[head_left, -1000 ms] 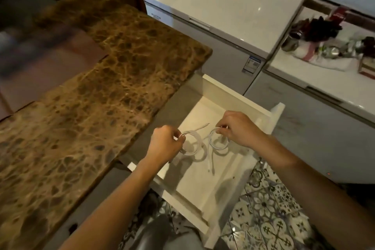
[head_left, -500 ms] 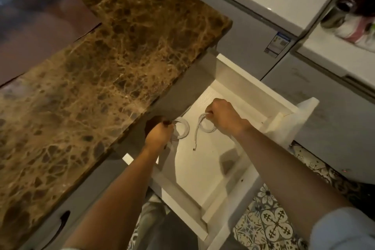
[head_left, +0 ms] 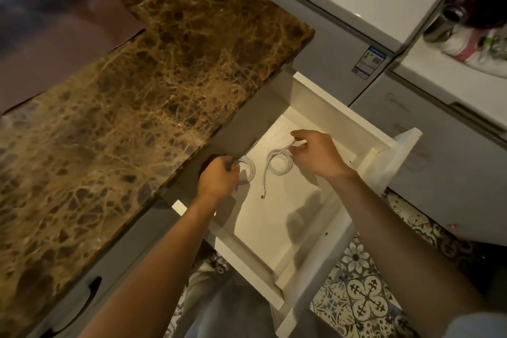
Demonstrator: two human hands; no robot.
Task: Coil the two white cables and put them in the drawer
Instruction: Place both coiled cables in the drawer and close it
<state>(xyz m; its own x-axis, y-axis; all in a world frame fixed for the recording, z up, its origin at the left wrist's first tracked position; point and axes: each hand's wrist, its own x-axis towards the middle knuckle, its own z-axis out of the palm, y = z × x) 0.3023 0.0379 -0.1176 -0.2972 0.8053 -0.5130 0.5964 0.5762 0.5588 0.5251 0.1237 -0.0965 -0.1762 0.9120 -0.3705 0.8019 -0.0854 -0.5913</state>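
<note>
The left hand has its fingers curled closed around the rim of the left coil of white cable. The right hand pinches a strand at the top of the right coil; its fingers are bent, and the thumb and first finger reach toward the back of the drawer. Both coils are inside the open white drawer, side by side but apart, near its back part. From the right coil one loose end hangs down to a small connector.

The left hand covers a part of the left coil, and the dark edge under the marble countertop shades it. I cannot tell if the coils already lie on the drawer floor or are held just above it.
</note>
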